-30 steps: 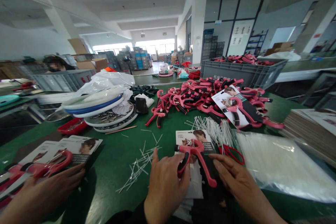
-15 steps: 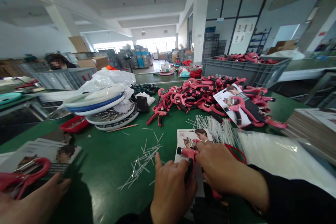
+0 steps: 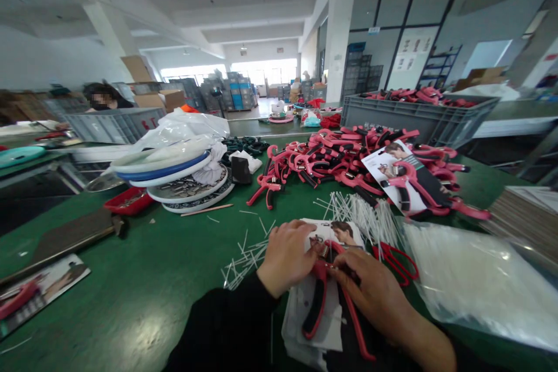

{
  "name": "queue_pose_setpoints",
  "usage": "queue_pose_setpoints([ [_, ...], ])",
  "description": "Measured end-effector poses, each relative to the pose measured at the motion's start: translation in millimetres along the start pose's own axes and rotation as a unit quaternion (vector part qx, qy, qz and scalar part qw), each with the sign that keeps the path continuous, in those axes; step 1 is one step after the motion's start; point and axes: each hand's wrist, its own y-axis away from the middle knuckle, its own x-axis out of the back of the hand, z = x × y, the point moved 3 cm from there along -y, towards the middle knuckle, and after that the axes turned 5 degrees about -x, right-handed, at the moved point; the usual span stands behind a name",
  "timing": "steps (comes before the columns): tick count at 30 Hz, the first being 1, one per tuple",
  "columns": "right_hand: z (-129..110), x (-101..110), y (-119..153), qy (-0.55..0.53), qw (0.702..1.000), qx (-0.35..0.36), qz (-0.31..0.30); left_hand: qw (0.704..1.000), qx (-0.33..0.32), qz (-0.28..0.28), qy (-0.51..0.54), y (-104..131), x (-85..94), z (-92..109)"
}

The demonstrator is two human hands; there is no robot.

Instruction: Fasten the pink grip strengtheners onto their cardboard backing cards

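In front of me a pink and black hand grip exerciser (image 3: 321, 290) lies on a printed card (image 3: 349, 233), its handles pointing toward me. More cards are stacked beneath. My left hand (image 3: 288, 256) is closed over the card's upper left, its thumb at the exerciser's spring. My right hand (image 3: 377, 288) pinches the exerciser just below the spring; anything small between those fingers is hidden. Beyond my right hand lie a bundle of white cable ties (image 3: 361, 212) and red-handled scissors (image 3: 399, 264). Loose white tie pieces (image 3: 246, 258) are scattered left of my left hand.
A heap of pink exercisers (image 3: 322, 157) lies ahead, with a carded one (image 3: 405, 180) on its right side. A grey crate (image 3: 414, 119) stands behind. Stacked round trays (image 3: 187, 186) and a red tray (image 3: 128, 202) are at left. A plastic bag (image 3: 483, 279) lies right.
My left hand has moved from the exerciser's handle up to the card's top left. The exerciser has turned, handles toward me. Another person's hand at far left has gone; a carded exerciser lies there.
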Motion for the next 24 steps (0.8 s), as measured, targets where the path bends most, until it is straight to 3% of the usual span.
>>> queue_pose_setpoints([
  [3,6,-5,6,-0.093,0.994,-0.012,0.057,0.999,-0.024,-0.023,0.029,-29,-18.2,-2],
  [5,8,-6,8,-0.127,0.990,-0.015,0.066,0.998,-0.035,-0.025,0.042,-35,-25.2,1],
  [12,17,-11,7,-0.260,0.960,-0.076,0.065,0.994,-0.102,-0.019,0.024,-8,-13.3,9],
  [17,17,-13,7,-0.270,0.956,-0.084,0.081,0.980,-0.192,-0.010,-0.051,1,-13.5,15],
  [24,14,-11,14,-0.279,0.953,-0.067,0.096,0.976,-0.209,0.007,-0.064,5,-20.2,11],
])
